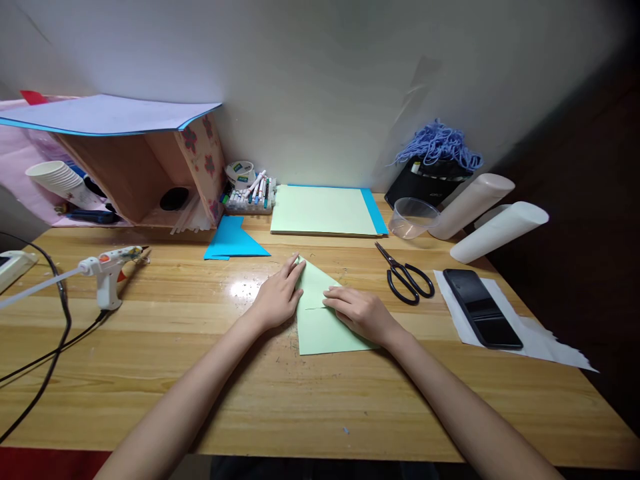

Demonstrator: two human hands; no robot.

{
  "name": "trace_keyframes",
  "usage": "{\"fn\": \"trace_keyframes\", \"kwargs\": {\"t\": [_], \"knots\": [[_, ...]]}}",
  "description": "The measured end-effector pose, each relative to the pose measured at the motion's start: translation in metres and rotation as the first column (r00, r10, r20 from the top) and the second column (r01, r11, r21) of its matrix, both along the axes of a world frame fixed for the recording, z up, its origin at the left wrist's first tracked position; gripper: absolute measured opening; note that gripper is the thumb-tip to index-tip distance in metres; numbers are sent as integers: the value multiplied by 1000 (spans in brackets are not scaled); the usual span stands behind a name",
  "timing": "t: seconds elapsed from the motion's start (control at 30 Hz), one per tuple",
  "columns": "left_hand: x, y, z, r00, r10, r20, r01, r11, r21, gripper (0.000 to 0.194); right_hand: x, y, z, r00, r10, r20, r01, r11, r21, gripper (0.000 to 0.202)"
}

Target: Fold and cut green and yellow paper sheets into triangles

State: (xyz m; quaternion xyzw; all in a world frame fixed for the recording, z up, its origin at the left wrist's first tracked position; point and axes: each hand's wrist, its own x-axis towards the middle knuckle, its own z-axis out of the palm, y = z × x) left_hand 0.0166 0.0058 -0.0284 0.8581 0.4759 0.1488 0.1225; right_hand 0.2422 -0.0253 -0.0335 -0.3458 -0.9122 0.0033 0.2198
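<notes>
A pale green sheet of paper (320, 333), folded to a slanted right edge, lies on the wooden table in front of me. A short dark line runs across its middle. My left hand (279, 293) rests on its upper left edge, fingers stretched toward the top corner. Across the right part of the paper lies my right hand (363, 313), its fingers extended over the slanted edge. Neither hand wraps around anything. Black-handled scissors (404, 275) lie beyond my right hand. A folded blue paper piece (234, 241) sits past my left hand.
At the back are stacked green and blue sheets (320, 210), a box of markers (253, 197) and a clear plastic bowl (413, 217). A glue gun (110, 270) with a cable stands left, near a cardboard box (200, 160). A phone (481, 308) and paper rolls (500, 233) are right.
</notes>
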Motion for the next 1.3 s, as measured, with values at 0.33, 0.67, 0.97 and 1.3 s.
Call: {"fn": "trace_keyframes", "kwargs": {"t": [0.33, 0.67, 0.97, 1.3], "knots": [[7, 1, -5, 996, -27, -91, 33, 997, 72, 49, -3, -1, 1, 1000, -12, 3, 12, 999, -49, 22], [12, 0, -5, 989, 8, -149, 12, 991, 130, 51, -3, 0, -2, 1000, -23, -17, 22, 995, -93, 22], [14, -1, -2, 986, 18, -166, 4, 991, 132, 50, -2, 2, -4, 996, -48, -76, 34, 985, -172, 21], [17, -1, -2, 985, 20, -171, 3, 991, 133, 51, -4, 0, 7, 985, -119, -124, 88, 969, -229, 19]]}}
